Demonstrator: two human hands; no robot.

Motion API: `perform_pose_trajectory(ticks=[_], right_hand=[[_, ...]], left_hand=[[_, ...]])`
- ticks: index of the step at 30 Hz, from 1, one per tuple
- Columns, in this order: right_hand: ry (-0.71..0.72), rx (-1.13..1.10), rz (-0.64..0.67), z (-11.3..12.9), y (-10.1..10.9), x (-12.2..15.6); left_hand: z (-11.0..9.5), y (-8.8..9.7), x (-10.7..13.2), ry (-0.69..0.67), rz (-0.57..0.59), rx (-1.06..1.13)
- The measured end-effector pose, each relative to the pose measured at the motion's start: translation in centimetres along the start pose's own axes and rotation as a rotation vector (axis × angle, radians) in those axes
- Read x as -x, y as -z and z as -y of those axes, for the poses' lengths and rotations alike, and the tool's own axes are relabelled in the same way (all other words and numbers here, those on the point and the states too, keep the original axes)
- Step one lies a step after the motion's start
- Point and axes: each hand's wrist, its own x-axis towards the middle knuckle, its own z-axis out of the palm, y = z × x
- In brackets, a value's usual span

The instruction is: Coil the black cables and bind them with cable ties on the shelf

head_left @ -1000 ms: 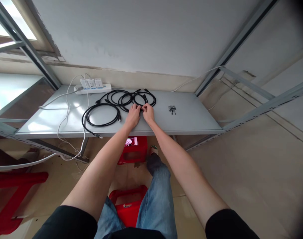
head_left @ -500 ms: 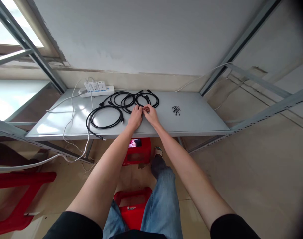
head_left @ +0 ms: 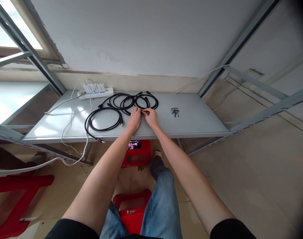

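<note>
Four black cable coils (head_left: 104, 120) lie on the shelf (head_left: 196, 122). Left hand (head_left: 134, 119) and right hand (head_left: 151, 118), each grip narrow, pinch the rightmost coil (head_left: 149, 99). One tie bundle (head_left: 175, 111) lies right.

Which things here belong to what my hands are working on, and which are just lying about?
In hand: left hand and right hand pinching the near edge of the rightmost black cable coil; the other black coils beside it; probably the small black tie pile.
Lying about: white power strip, white cords, red stool under the shelf.
</note>
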Motion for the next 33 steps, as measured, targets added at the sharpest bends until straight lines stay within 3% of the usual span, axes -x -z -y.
perform_pose_trajectory(ticks=[7, 17, 28, 33], right_hand=[[0.020, 0.063, 0.008, 0.2, 0.2, 0.1], [-0.096, -0.060, -0.075, 0.7, 0.1, 0.2], [-0.145, -0.072, -0.171, -0.1, 0.2, 0.0], [-0.137, -0.039, -0.150, -0.4, 0.4, -0.1]], left_hand=[[-0.6, 0.5, 0.1, 0.009, 0.017, -0.001], [-0.6, 0.3, 0.0, 0.017, -0.006, 0.025], [-0.7, 0.7, 0.1, 0.013, 0.003, 0.045], [-0.3, 0.5, 0.0, 0.004, -0.008, 0.046]])
